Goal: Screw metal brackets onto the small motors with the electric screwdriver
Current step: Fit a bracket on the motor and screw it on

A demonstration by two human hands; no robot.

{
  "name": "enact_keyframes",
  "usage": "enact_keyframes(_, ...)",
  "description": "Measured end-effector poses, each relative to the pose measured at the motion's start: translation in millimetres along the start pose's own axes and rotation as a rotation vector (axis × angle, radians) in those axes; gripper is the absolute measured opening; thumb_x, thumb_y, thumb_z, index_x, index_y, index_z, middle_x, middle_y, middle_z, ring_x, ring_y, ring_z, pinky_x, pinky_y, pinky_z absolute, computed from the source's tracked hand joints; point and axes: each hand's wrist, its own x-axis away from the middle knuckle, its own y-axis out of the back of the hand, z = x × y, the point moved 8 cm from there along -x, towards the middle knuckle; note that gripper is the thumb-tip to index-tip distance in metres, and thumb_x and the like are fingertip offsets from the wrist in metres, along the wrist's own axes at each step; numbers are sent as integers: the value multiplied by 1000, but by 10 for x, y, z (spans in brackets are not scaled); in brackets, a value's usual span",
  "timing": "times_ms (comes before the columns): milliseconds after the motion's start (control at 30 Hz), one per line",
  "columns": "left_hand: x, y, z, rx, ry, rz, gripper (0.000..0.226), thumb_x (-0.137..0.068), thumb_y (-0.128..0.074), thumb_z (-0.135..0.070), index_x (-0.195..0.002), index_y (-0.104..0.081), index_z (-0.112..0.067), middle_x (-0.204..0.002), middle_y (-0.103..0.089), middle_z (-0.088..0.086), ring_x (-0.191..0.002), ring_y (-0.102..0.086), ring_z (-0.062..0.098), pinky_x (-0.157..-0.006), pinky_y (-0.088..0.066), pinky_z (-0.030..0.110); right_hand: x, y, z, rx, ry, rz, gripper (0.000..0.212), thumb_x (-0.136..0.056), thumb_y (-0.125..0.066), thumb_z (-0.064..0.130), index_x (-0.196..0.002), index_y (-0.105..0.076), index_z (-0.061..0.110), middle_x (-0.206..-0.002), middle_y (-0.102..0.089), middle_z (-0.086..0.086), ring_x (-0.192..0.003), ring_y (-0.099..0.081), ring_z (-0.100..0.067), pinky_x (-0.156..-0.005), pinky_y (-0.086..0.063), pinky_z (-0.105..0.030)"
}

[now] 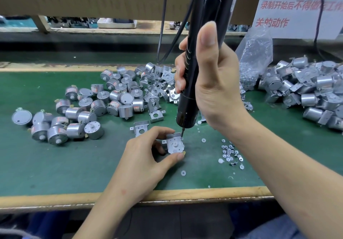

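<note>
Two bare hands meet at the near middle of the green mat (55,164). The left hand (148,157) pinches a small motor (175,144) between thumb and curled fingers, with a metal bracket lying flat on top of it and the shaft stub poking up through the plate. The right hand (213,82) is wrapped around the black electric screwdriver (187,105), thumb pointing up along the barrel and the other fingers curled round its far side. The tool stands nearly upright and its thin bit comes down onto the far right corner of the bracket.

Just beyond the left hand lies a loose bracket (140,128), flat on the mat. Farther off to the left spreads a heap of bare motors (83,105), many with red labels, and a tangle of spare brackets (156,88) sits at the far middle, partly behind the screwdriver. On the right, a pile of motors with brackets (306,90) reaches to the frame's edge, with a clear plastic bag (256,56) of small metal parts standing beside it.

Near the right forearm is a scatter of screws (230,153), and a few white washers (183,173) lie loose around them — one just near of the held motor. A black cable (163,25) hangs behind the tool, and a white sign (297,6) with red characters stands far right.
</note>
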Motion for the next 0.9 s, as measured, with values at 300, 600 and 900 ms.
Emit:
enact_keyframes(300, -6, -11, 14, -6, 13, -14, 39, -71, -85, -38, -104, -65, -37, -97, -67, -27, -81, -63, 7, -71, -44, 11, 27, -11, -59, -37, 5, -11, 70, -63, -59, 71, -89, -51, 6, -57, -53, 2, -46, -49, -18, -48, -43, -29)
enact_keyframes(600, -3, -8, 4, -19, 22, -17, 39, -71, -86, -37, -103, -65, -39, -90, -63, -32, -78, -62, 5, -68, -42, 8, 31, -33, -114, -34, 2, -3, 65, -66, -59, 68, -86, -51, 6, -58, -53, -1, -45, -50, -17, -49, -44, -28)
enact_keyframes(900, -13, -36, -18, -91, 0, 16, 53, -69, -88, -34, -115, -60, -39, -82, -63, -27, -84, -60, -1, -73, -37, 2, 21, -84, -157, -29, -19, 36, 68, -66, -60, 68, -91, -50, 5, -58, -51, -1, -45, -47, -16, -47, -41, -29)
